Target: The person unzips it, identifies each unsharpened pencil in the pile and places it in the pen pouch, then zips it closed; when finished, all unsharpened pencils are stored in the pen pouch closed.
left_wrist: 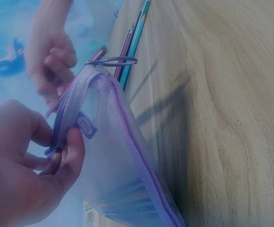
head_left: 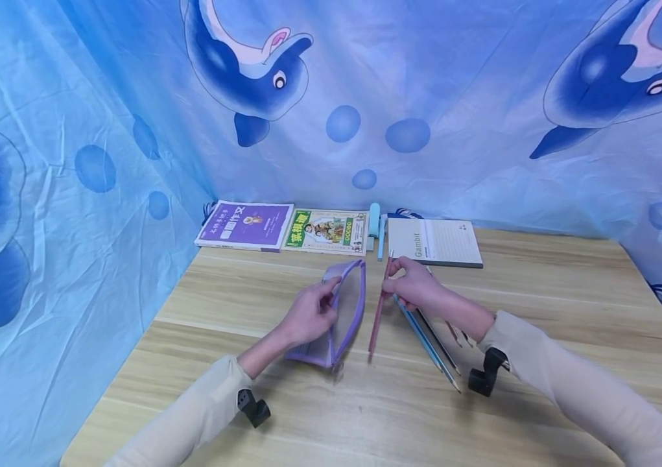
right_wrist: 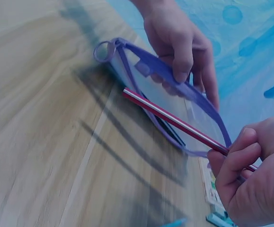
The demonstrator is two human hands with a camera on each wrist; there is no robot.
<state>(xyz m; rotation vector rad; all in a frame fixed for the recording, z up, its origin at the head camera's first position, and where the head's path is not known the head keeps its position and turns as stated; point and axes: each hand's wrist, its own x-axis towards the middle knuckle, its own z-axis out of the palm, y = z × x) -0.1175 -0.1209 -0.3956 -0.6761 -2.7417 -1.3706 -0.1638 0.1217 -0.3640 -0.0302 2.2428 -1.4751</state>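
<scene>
A translucent purple-edged mesh pencil pouch (head_left: 343, 312) stands on edge on the wooden table (head_left: 552, 363). My left hand (head_left: 310, 314) pinches its upper zipper edge, thumb on one side and fingers on the other (left_wrist: 69, 152), holding the pouch (left_wrist: 118, 165) up. My right hand (head_left: 415, 285) pinches the top of a red pencil (head_left: 378, 310), which slants down with its tip beside the pouch. In the right wrist view the red pencil (right_wrist: 172, 120) lies against the pouch (right_wrist: 165, 90) near its opening. More pencils (head_left: 426, 340) lie on the table under my right wrist.
Along the back edge lie a purple book (head_left: 246, 225), a green-covered book (head_left: 327, 231), a light blue item (head_left: 374, 224) and a Gambit notebook (head_left: 434, 242). Blue dolphin-print cloth (head_left: 132, 130) hangs behind and on both sides.
</scene>
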